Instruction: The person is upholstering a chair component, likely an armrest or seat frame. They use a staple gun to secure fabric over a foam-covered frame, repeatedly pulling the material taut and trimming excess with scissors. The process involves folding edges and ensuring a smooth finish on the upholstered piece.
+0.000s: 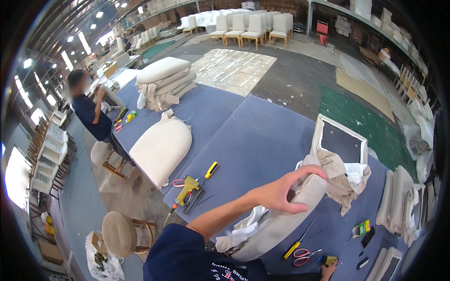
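Note:
My left hand (281, 193) grips the upper edge of a beige upholstered seat cushion (281, 220), which stands tilted on the blue table (262, 136). Loose white fabric (243, 229) hangs from the cushion's lower end. Only part of my right hand (329, 271) shows at the bottom edge, touching a yellow hand tool (328, 260); its grip is hidden. Red-handled scissors (303, 255) and a yellow-handled screwdriver (294, 247) lie just left of that hand.
A yellow staple gun (185, 189), a seat frame (340, 140) and cushions (161, 147) lie on the table, with a cushion stack (166, 79) further back. Another person (89, 110) works at the far left. Stools (122, 232) stand on the floor.

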`<action>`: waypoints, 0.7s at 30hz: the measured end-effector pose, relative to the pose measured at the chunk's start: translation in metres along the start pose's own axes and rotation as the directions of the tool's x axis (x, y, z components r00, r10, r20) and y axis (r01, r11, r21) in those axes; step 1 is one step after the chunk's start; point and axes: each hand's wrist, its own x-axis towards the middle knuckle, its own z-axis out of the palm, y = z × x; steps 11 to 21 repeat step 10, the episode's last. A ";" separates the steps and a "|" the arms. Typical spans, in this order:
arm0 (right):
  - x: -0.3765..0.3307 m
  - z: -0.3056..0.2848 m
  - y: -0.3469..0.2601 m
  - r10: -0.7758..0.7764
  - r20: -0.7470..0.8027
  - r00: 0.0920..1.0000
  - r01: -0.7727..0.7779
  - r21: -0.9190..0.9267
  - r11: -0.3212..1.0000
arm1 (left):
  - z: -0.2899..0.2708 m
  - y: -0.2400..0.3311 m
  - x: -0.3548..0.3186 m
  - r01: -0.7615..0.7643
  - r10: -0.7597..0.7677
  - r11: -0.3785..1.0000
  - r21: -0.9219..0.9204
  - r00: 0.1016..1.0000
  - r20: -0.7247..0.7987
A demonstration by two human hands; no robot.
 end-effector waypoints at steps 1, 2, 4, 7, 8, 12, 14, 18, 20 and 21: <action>-0.006 0.012 -0.018 -0.074 -0.037 0.997 0.072 -0.033 0.997 | -0.004 0.002 -0.006 0.033 -0.033 0.999 0.010 0.999 -0.041; -0.021 0.018 -0.029 -0.140 -0.086 0.986 0.134 -0.071 0.988 | -0.008 0.001 -0.011 0.056 -0.055 0.998 0.007 0.995 -0.077; -0.043 0.014 -0.056 -0.167 -0.127 0.978 0.141 -0.190 0.972 | -0.010 -0.004 -0.016 0.072 -0.072 0.997 -0.009 0.990 -0.120; -0.045 0.010 -0.076 -0.113 -0.083 0.990 0.082 -0.310 0.947 | -0.012 -0.008 -0.016 0.062 -0.063 0.998 -0.010 0.988 -0.140; -0.045 0.015 -0.077 -0.134 -0.039 0.990 0.117 -0.290 0.950 | -0.011 -0.008 -0.017 0.068 -0.069 0.998 -0.008 0.987 -0.147; -0.023 0.018 -0.038 -0.168 0.005 0.986 0.163 -0.261 0.951 | -0.009 -0.009 -0.014 0.065 -0.066 0.998 -0.008 0.988 -0.141; -0.023 0.018 -0.038 -0.168 0.005 0.986 0.163 -0.261 0.951 | -0.009 -0.009 -0.014 0.065 -0.066 0.998 -0.008 0.988 -0.141; -0.023 0.018 -0.038 -0.168 0.005 0.986 0.163 -0.261 0.951 | -0.009 -0.009 -0.014 0.065 -0.066 0.998 -0.008 0.988 -0.141; -0.023 0.018 -0.038 -0.168 0.005 0.986 0.163 -0.261 0.951 | -0.009 -0.009 -0.014 0.065 -0.066 0.998 -0.008 0.988 -0.141; -0.023 0.018 -0.038 -0.168 0.005 0.986 0.163 -0.261 0.951 | -0.009 -0.009 -0.014 0.065 -0.066 0.998 -0.008 0.988 -0.141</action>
